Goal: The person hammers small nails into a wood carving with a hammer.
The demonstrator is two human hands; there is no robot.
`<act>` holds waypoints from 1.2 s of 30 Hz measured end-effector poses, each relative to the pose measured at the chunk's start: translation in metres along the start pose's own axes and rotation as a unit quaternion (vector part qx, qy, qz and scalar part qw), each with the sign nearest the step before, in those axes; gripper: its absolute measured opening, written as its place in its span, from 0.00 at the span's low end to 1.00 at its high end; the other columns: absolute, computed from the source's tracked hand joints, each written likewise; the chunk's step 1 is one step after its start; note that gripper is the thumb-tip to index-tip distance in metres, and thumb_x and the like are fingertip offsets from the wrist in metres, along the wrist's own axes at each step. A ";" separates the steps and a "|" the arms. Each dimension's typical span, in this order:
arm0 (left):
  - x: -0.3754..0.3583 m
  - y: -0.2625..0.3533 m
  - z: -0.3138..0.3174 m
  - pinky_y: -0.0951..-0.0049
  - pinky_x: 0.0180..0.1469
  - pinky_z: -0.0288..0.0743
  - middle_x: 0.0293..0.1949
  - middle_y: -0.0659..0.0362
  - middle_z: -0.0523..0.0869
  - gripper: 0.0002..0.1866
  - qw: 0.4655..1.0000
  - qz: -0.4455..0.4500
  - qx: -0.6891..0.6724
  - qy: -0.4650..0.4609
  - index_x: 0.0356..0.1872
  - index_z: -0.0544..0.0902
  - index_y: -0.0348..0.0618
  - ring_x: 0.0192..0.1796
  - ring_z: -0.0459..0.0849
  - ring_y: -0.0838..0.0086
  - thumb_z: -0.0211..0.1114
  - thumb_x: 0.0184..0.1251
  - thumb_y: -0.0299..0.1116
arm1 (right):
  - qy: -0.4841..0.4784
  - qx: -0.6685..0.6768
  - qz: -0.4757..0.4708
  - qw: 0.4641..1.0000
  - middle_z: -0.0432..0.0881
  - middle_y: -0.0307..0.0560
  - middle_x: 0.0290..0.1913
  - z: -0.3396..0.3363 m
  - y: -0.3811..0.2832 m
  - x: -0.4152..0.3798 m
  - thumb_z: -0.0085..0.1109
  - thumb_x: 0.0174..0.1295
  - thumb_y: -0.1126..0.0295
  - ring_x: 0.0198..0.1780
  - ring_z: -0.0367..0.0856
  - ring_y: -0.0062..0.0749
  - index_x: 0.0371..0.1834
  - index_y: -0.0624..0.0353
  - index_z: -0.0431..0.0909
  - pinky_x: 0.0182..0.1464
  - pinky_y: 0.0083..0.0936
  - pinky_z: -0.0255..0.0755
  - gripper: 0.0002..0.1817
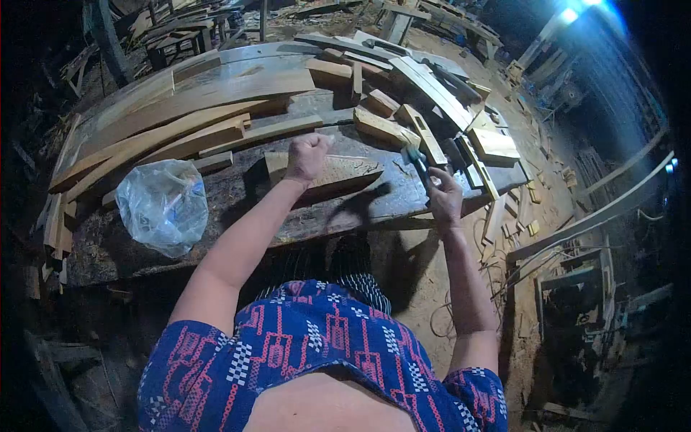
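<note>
On the dark workbench lies a thick wood block (335,174) with a pointed right end. My left hand (309,155) is closed over the block's upper left part; what its fingers hold, if anything, is too small to make out. To the right, my right hand (445,193) is wrapped round the handle of a hammer-like tool (416,160), whose head points up and left, away from me. The tool's head is close to the end of a short wood piece (385,128) and a slotted wood piece (422,135).
A clear plastic bag (163,207) sits at the bench's left. Long boards (209,99) lie across the back left. Wood strips and dark tools (453,79) crowd the right side. Offcuts and coiled wire lie on the floor at right.
</note>
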State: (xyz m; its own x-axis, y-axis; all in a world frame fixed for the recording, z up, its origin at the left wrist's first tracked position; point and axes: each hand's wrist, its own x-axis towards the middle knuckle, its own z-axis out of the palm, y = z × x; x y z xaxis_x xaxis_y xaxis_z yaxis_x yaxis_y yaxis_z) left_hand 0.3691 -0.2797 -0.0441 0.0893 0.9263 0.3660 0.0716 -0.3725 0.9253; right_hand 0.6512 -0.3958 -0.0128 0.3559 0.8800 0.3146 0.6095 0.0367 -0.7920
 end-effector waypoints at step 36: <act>-0.056 0.055 0.019 0.72 0.36 0.78 0.31 0.57 0.81 0.19 0.801 -0.404 -0.438 -0.053 0.49 0.74 0.35 0.29 0.79 0.70 0.52 0.68 0.41 | -0.045 -0.068 -0.243 0.967 0.76 0.45 0.30 0.056 -0.092 -0.011 0.64 0.46 0.67 0.38 0.74 0.44 0.23 0.56 0.79 0.40 0.37 0.68 0.06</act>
State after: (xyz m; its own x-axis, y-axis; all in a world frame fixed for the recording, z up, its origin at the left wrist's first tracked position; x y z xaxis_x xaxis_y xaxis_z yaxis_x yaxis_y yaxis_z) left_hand 0.3865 -0.3536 -0.0153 0.4535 0.8172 -0.3557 -0.5716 0.5729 0.5874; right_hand 0.5515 -0.3822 0.0279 -0.0550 0.8125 0.5803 0.7786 0.3988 -0.4846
